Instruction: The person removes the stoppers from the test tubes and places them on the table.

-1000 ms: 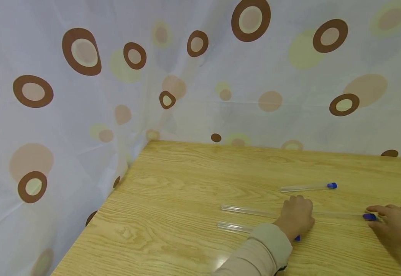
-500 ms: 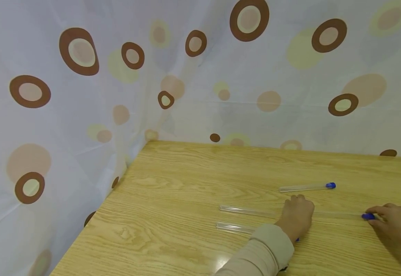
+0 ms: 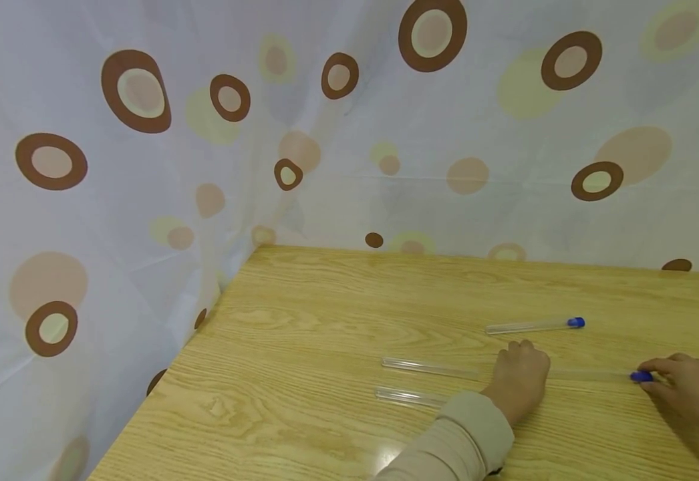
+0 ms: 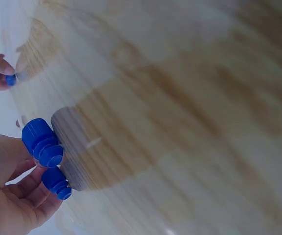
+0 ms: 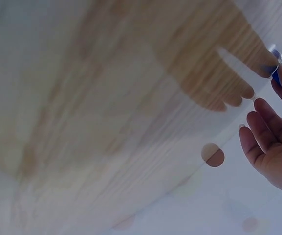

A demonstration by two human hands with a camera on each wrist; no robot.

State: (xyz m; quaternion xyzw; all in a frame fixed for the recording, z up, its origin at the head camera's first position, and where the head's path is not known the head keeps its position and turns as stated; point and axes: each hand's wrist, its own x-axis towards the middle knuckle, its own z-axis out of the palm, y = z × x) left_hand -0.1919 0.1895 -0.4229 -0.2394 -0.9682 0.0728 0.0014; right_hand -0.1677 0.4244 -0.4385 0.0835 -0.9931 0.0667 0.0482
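Note:
My right hand (image 3: 686, 391) pinches the blue stopper (image 3: 641, 377) of a clear test tube (image 3: 593, 375) between thumb and index finger; its other fingers are spread in the right wrist view. That tube lies along the table toward my left hand (image 3: 519, 381). My left fingers curl at the blue stopper (image 4: 57, 183) of another test tube (image 3: 428, 367), hidden under the hand in the head view. A nearer test tube (image 3: 408, 397) runs under the left sleeve. Its larger-looking blue stopper (image 4: 42, 142) sits beside the left fingers in the left wrist view.
Behind the left hand lies one more test tube (image 3: 526, 327) with a blue stopper. The wood-grain table (image 3: 301, 334) meets a white dotted curtain (image 3: 325, 200) at the back and left. A bright reflection shows near the left forearm.
The right thumb and index finger have closed on the blue stopper. The nearer tube's stopper, visible earlier by the left wrist, is now hidden in the head view. The left hand is nearly still.

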